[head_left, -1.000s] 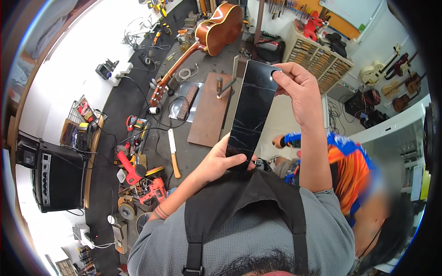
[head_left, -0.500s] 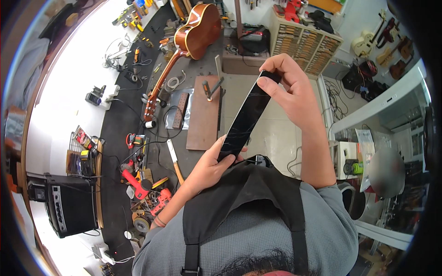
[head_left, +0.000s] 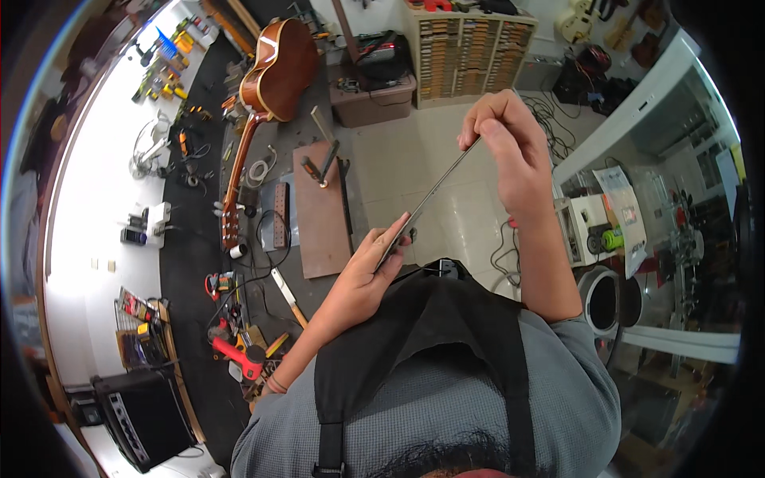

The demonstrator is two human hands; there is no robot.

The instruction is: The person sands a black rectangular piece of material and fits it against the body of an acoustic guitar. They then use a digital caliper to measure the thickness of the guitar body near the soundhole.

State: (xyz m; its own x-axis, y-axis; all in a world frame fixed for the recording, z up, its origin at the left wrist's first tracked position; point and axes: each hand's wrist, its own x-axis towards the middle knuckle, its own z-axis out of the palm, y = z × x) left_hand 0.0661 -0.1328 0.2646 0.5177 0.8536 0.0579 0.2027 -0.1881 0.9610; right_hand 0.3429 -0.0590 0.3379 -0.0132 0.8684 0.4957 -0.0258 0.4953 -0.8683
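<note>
A thin, flat dark strip [head_left: 436, 188] hangs in front of my chest, edge-on, so only a narrow line of it shows. At its lower end, my left hand [head_left: 369, 273] is closed round it, thumb on one side and fingers on the other. The far upper end is pinched between thumb and fingertips of my right hand [head_left: 510, 147]. Left of the strip, a brown board [head_left: 319, 223] lies on the bench with a clamp [head_left: 316, 170] standing on it. A drilled reddish-brown block [head_left: 280, 215] rests on a plastic bag beside the board.
On the dark workbench [head_left: 191, 263] at left lie an acoustic guitar [head_left: 280, 68], a wooden-handled blade tool [head_left: 288, 297], a red power tool [head_left: 239, 357] and cables. A black amplifier [head_left: 147, 414] stands lower left. A drawer cabinet [head_left: 470, 56] is behind; a glass door [head_left: 637, 103] is at right.
The strip has turned from showing its broad glossy black face to nearly edge-on. Both hands still hold its ends. The surroundings have shifted in view as my head turned.
</note>
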